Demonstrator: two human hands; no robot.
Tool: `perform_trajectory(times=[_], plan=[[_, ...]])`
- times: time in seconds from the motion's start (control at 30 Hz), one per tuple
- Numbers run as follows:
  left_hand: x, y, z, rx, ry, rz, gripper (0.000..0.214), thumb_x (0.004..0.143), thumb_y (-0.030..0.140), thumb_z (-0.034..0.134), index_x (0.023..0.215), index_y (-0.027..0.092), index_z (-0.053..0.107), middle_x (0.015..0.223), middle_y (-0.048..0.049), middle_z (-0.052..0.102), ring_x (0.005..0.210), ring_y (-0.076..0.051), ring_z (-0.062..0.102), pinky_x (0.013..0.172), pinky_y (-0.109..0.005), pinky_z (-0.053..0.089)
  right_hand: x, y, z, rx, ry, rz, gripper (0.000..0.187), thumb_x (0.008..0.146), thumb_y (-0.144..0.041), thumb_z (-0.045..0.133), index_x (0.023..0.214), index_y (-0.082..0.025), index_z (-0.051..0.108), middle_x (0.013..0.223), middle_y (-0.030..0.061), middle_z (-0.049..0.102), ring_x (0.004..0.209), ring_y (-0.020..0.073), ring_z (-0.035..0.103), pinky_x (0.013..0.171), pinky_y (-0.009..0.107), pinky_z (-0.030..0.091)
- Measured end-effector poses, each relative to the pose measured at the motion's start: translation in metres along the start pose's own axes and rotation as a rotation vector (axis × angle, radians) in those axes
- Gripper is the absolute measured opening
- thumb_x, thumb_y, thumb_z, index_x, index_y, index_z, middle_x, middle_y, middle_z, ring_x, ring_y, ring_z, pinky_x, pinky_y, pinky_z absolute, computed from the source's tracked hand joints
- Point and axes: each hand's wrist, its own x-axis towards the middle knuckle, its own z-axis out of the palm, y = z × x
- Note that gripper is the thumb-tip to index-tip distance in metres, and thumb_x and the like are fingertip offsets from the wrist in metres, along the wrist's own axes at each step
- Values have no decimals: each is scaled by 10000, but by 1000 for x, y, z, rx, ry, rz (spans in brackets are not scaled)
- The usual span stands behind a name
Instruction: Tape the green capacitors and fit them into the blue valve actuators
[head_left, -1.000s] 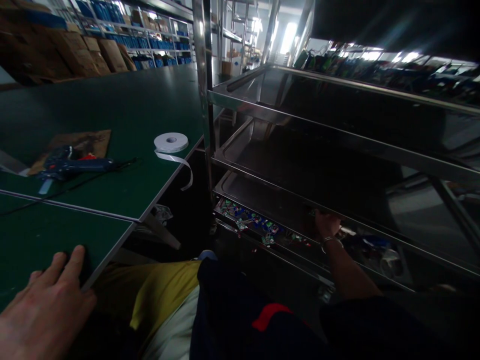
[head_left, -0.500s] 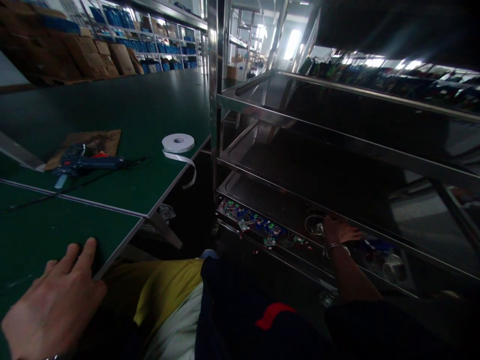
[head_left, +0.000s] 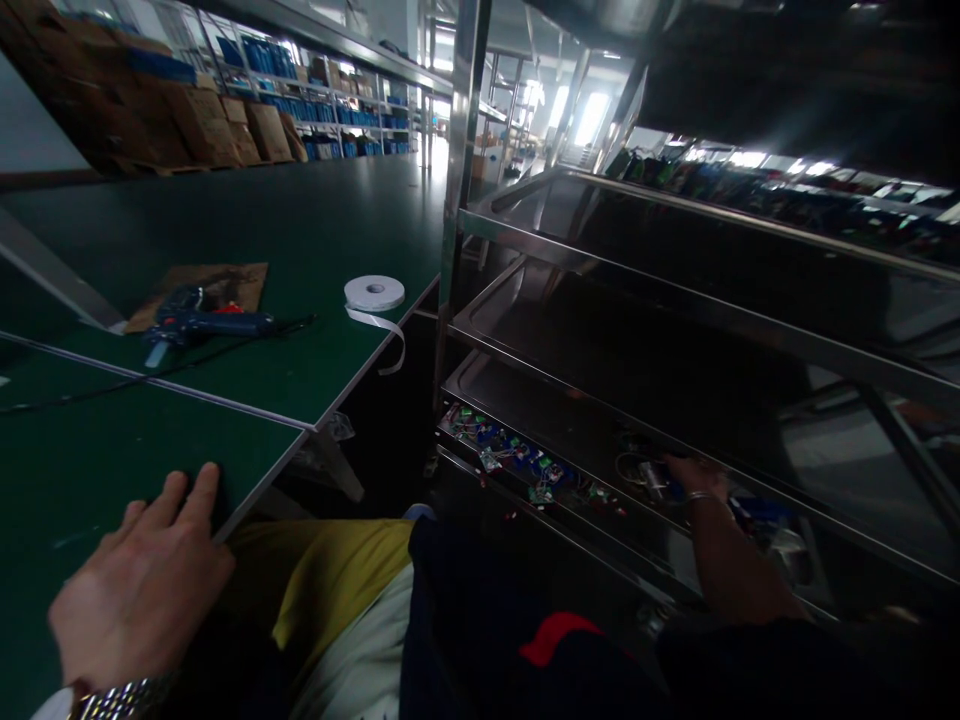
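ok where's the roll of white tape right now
In the head view, the roll of white tape lies left of centre on the green table, near its right edge, between the blue corded tool and the metal rack post.

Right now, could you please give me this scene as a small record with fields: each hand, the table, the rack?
Left hand: palm down on the green table
Right hand: low in the metal rack, near a shiny object; contact unclear
Table items: roll of white tape, loose end hanging over the edge; corded blue gun-shaped tool, partly over cardboard
Rack contents, low: small circuit boards with wires
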Motion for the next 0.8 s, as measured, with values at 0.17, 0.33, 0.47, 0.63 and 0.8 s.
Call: perform_trajectory(times=[0.17, 0.33, 0.47, 0.63, 0.8], plan=[[-2, 2, -12, 135, 18, 96, 582, 1072, 251, 299, 1592, 67, 485, 1615, -206, 547, 1328, -399, 629, 993, -437, 546, -12, 4, -19, -22, 2, 9, 413, 1091, -457, 718, 1359, -150, 647, 1367, 138, 588, 1246, 311, 595, 1094, 527, 516], [-4, 8, -23, 147, 7, 64, 550, 1067, 230, 369, 1579, 87, 512, 1602, -189, 568, 1342, -386, 633, 1017, -434, 554, -35, 10, -33, -61, 43, 20, 395, 1110, -479, 686, 1347, -164, 658, 1354, 133, 598, 1229, 300, 607, 1084, 512, 528], [-3, 6, -26, 102, -16, 101, 591, 1016, 221, 480, 1585, 63, 495, 1592, -222, 569, 1352, -424, 627, 1030, -481, 563, -66, -2, -29, -83, 38, -71, 469, 1098, -530, 692, 1352, -140, 639, 1262, 132, 625, 1135, 288, 643, 1023, 493, 557], [-5, 3, -30, 30, -7, 104, 581, 1011, 190, 485, 1572, 42, 518, 1592, -250, 557, 1352, -479, 622, 1034, -533, 571, -126, -41, 2, -37, -143, -387, 436, 1078, -515, 720, 1293, -141, 658, 1062, 76, 661, 918, 226, 670, 895, 414, 594], [-10, 11, -34, -206, -7, 10, 594, 1000, 84, 420, 1586, 37, 505, 1636, -286, 485, 1468, -524, 501, 1136, -642, 479, -194, -117, 10, 183, -290, -825, 588, 986, -660, 696, 1257, -139, 668, 1047, 97, 682, 897, 241, 672, 893, 423, 581]])
